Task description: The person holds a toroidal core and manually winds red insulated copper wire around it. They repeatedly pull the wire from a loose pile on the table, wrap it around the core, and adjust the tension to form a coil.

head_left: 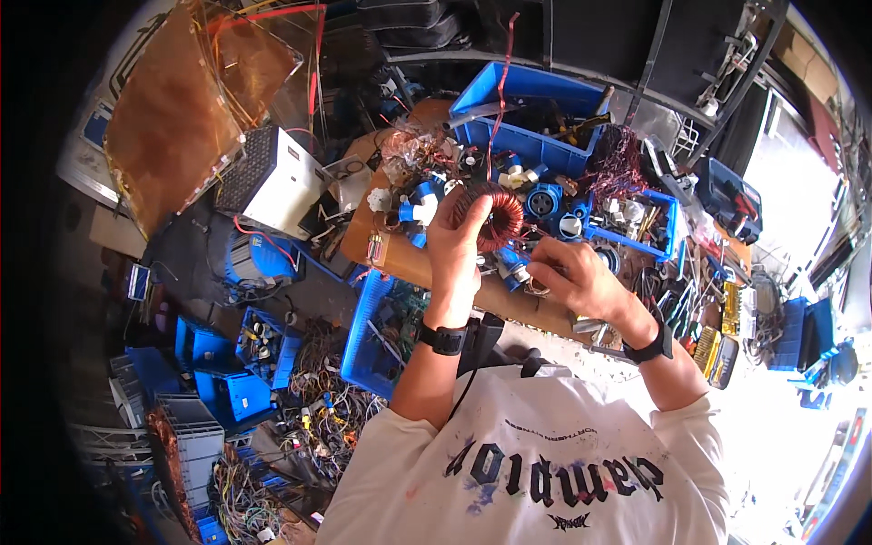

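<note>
My left hand (457,238) clamped on copper coil ring (495,216), raised over wooden bench (413,263) | my right hand (570,277) fingers pinched together, contents unclear | coil likely heavy, stiff; grip outer rim

A brown wooden workbench top (427,263) carried two blue plastic bins (536,113) of loose parts, with blue-and-white round plug connectors (420,207) just beside them. On the floor (309,300) below lay smaller blue crates (232,395), a tangle of coloured wires (318,418) and a white perforated metal box (272,182).
</note>
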Motion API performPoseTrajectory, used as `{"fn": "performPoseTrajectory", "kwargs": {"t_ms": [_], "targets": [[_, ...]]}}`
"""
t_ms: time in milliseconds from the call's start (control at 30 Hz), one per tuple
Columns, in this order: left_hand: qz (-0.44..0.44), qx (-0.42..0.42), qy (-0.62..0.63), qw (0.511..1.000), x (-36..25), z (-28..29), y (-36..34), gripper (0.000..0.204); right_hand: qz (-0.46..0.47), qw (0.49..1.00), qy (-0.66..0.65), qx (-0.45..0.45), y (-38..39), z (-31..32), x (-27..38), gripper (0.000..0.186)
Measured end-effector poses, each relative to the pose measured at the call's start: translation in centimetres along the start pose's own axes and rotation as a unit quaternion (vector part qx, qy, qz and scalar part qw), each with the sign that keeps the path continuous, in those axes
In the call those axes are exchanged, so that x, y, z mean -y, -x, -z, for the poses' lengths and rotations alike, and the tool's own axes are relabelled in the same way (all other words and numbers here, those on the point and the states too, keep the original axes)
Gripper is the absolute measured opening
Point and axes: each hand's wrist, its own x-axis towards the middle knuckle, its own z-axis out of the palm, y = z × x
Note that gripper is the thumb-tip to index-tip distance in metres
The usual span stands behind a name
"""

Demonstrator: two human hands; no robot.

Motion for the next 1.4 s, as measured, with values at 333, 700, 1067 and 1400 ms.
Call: {"fn": "performPoseTrajectory", "kwargs": {"t_ms": [333, 700, 1067, 1400], "targets": [[-0.037, -0.077, -0.04, 0.996, 0.0, -1.6, -1.0, 0.058, -0.05, 0.994, -0.028, -0.09, -4.7, -1.4, 1.6, 0.021], [0.088, -0.044, 0.038, 0.994, 0.1, 2.5, -7.7, 0.065, -0.114, 0.972, -0.005, -0.206, -8.7, -3.4, 0.1, 0.013], [0.136, 0.076, 0.036, 0.987, 0.4, 6.5, -13.5, 0.03, -0.142, 0.982, 0.038, -0.119, -11.4, -4.7, -1.4, 0.012], [0.12, 0.108, -0.015, 0.987, 0.7, 6.8, -14.5, 0.043, -0.205, 0.946, 0.167, -0.185, -17.9, -7.3, -1.5, 0.023]]}}
